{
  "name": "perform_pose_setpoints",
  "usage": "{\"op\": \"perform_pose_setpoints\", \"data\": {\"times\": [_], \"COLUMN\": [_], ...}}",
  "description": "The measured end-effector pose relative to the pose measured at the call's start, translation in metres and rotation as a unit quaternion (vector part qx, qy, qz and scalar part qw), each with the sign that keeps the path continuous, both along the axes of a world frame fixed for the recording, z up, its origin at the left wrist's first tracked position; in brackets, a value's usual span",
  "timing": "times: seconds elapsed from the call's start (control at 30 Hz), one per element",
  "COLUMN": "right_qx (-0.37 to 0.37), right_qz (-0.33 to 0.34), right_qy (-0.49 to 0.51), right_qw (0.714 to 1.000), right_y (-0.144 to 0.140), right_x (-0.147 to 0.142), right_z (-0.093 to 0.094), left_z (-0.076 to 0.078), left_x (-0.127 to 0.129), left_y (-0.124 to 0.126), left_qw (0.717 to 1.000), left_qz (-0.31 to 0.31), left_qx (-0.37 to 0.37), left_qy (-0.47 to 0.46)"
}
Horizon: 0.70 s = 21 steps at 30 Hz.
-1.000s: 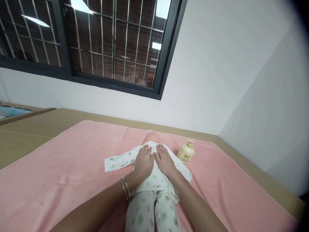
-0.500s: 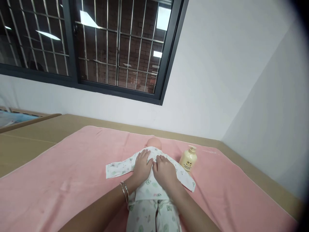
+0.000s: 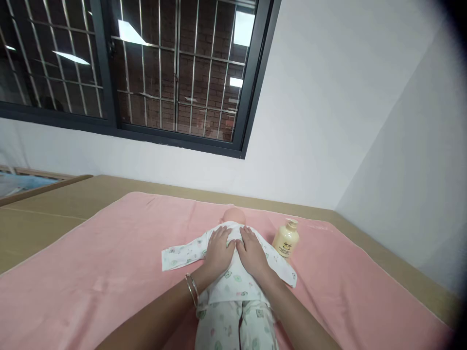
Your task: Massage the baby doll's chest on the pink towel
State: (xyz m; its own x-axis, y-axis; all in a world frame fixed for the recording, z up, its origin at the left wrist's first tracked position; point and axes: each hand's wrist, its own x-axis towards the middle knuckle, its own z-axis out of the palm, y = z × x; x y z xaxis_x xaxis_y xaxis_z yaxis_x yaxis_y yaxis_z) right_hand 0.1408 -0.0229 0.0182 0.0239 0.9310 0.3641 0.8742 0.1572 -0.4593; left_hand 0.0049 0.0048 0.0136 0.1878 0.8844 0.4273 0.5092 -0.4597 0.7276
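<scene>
A baby doll (image 3: 233, 214) in white printed pyjamas (image 3: 233, 287) lies on a pink towel (image 3: 109, 257), head away from me. My left hand (image 3: 218, 250) rests flat on the left side of the doll's upper body, fingers spread, a bangle on its wrist. My right hand (image 3: 252, 253) lies flat beside it on the right side, fingers spread. Both palms press on the cloth and hold nothing. One sleeve (image 3: 180, 253) stretches out to the left.
A cream pump bottle (image 3: 285, 240) stands on the towel just right of the doll. The towel covers a tan surface (image 3: 44, 209) that meets white walls at the back and right. A barred window (image 3: 146, 73) is above.
Both hands have slid slightly up and down over the doll's upper body, staying side by side. The view shifted a little.
</scene>
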Motion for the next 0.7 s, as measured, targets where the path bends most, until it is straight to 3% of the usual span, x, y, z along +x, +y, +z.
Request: {"op": "perform_pose_setpoints", "data": {"times": [0.17, 0.7], "right_qx": [0.002, 0.013], "right_qz": [0.001, 0.004], "right_qy": [0.006, -0.006], "right_qw": [1.0, 1.0], "right_y": [0.001, 0.002], "right_x": [0.0, 0.003], "right_z": [0.0, -0.004], "left_z": [-0.006, -0.013], "left_x": [0.001, 0.002], "left_y": [0.005, 0.005], "left_qw": [0.997, 0.994], "left_qz": [0.024, 0.033], "left_qx": [0.02, 0.057], "left_qy": [0.077, 0.086]}}
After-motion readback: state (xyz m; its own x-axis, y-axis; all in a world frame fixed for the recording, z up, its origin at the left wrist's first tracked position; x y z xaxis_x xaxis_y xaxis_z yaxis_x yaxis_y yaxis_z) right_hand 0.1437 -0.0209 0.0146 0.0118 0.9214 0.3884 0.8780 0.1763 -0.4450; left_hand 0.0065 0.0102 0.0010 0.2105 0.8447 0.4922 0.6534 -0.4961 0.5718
